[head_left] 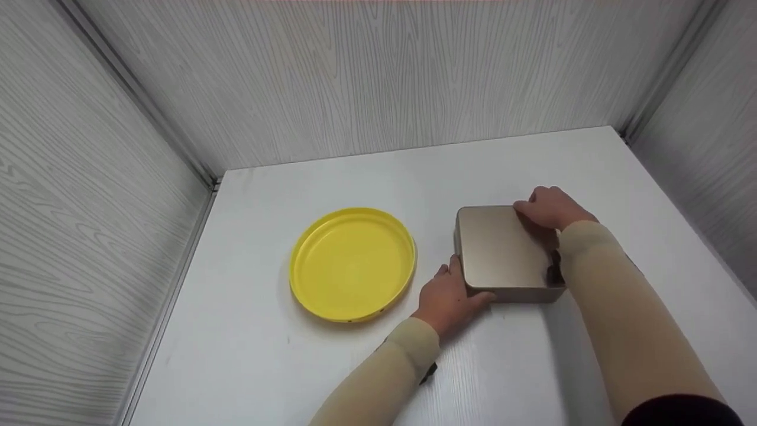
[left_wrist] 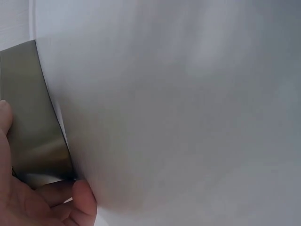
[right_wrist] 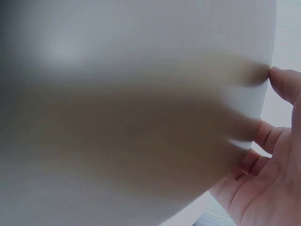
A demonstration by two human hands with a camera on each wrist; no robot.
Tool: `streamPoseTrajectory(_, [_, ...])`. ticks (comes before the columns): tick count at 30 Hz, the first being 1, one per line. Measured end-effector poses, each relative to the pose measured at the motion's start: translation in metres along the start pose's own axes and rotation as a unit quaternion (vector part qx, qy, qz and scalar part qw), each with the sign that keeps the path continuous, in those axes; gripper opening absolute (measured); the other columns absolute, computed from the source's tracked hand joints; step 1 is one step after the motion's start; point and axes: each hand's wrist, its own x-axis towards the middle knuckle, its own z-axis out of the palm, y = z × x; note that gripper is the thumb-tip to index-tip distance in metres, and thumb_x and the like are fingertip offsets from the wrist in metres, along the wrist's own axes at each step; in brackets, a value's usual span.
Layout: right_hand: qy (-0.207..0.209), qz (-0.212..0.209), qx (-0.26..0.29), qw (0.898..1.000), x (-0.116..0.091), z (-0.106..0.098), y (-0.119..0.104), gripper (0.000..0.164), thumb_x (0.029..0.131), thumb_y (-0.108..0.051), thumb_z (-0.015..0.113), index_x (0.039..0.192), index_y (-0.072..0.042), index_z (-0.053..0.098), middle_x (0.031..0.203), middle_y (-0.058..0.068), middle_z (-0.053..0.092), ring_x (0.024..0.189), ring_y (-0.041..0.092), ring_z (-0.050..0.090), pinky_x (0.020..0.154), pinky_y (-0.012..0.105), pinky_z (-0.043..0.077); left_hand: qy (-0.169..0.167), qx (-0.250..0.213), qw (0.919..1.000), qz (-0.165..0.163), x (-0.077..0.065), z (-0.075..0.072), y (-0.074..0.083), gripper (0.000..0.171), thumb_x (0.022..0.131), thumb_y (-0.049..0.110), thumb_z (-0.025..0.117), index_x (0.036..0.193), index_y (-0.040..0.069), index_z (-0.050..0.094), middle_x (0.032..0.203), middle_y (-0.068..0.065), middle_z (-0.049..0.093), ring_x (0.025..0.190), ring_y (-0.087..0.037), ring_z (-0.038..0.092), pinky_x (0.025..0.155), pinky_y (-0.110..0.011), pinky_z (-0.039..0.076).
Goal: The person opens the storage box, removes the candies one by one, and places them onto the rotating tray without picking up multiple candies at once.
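Apparently, on the white table (head_left: 248,236), right of a round yellow plate (head_left: 355,266) and a little apart from it, the step in hand is securing a square metal box (head_left: 500,254) at opposite corners; the next move, perhaps lifting it or easing off its top, would call for even, steady pressure. The box is flat, pale champagne-silver and softly reflective, with rounded corners. The left hand (head_left: 446,302) grips its near left corner, the right hand (head_left: 553,208) its far right one, bent fingers (right_wrist: 265,134) and thumb pinching the edge.
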Motion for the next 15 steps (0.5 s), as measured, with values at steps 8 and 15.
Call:
streamPoseTrajectory(8, [0.027, 0.016, 0.051, 0.998, -0.02, 0.003, 0.012, 0.065, 0.1, -0.038, 0.042, 0.142, 0.011, 0.039, 0.132, 0.034, 0.049, 0.114, 0.044, 0.053, 0.098, 0.063, 0.042, 0.002, -0.039, 0.9992, 0.004, 0.006, -0.015, 0.0, 0.104, 0.088, 0.079, 0.049, 0.159, 0.006, 0.025, 0.139, -0.013, 0.059, 0.123, -0.02, 0.058, 0.099, -0.037, 0.048])
streamPoseTrajectory(15, [0.048, 0.03, 0.062, 0.996, -0.036, 0.02, 0.023, 0.073, 0.102, -0.038, 0.039, 0.151, 0.013, 0.022, 0.147, 0.041, 0.032, 0.134, 0.053, 0.037, 0.109, 0.064, 0.031, 0.025, -0.047, 0.9986, 0.004, 0.013, -0.024, 0.006, 0.078, 0.098, 0.064, 0.047, 0.149, 0.004, 0.043, 0.132, -0.01, 0.062, 0.12, -0.023, 0.06, 0.097, -0.039, 0.049])
